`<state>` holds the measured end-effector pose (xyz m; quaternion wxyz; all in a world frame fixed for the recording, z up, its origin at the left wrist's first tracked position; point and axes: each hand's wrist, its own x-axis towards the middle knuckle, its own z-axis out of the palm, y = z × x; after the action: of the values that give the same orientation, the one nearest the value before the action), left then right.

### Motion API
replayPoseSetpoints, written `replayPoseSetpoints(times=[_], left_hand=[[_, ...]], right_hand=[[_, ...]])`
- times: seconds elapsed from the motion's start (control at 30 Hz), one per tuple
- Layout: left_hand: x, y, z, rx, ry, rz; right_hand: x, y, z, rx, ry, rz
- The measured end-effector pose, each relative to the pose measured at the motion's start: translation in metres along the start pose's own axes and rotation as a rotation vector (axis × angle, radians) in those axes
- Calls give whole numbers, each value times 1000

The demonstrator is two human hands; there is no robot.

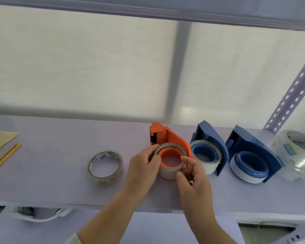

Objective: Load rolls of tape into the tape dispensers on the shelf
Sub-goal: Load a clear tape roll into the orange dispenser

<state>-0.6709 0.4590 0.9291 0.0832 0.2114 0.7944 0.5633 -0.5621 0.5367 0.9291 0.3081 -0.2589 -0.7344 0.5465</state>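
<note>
My two arms reach up from the near edge toward the shelf (42,182). My left hand (141,170) is curled around the left side of a roll of tape (167,170), with the thumb on top of the roll. My right hand (195,175) is half open just to the right of it, and its fingertips (183,158) touch the rim of the roll. So the roll sits right between my two hands. It is on the round hub of the orange dispenser (167,138), which lies on its side on the shelf.

To the left, near my left hand but not touching it, lies a loose clear roll (105,167). Far to the left are a yellow knife (5,158) and a yellow paper (0,140).

To the right of my hands is a blue dispenser (211,136) with a white roll on it. Farther right is a second blue dispenser (253,150), also with a white roll. At the far right edge stands a stack of clear rolls (299,152).

Behind the shelf is a white sheet (77,67), and a post with holes (292,95) goes up on the right.
</note>
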Motion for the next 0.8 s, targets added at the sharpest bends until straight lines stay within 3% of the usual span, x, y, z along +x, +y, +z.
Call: replayPoseSetpoints(times=[0.23, 0.37, 0.57, 0.8], left_hand=[[5, 0, 2, -55, 96, -2], [3, 0, 3, -134, 133, -38], [0, 1, 0, -282, 148, -58], [-16, 15, -12, -683, 154, 33]], right_hand=[[21, 12, -20, -37, 8, 34], [22, 13, -20, -11, -90, 58], [12, -2, -13, -17, -275, -144], [5, -16, -8, -68, -283, -339]])
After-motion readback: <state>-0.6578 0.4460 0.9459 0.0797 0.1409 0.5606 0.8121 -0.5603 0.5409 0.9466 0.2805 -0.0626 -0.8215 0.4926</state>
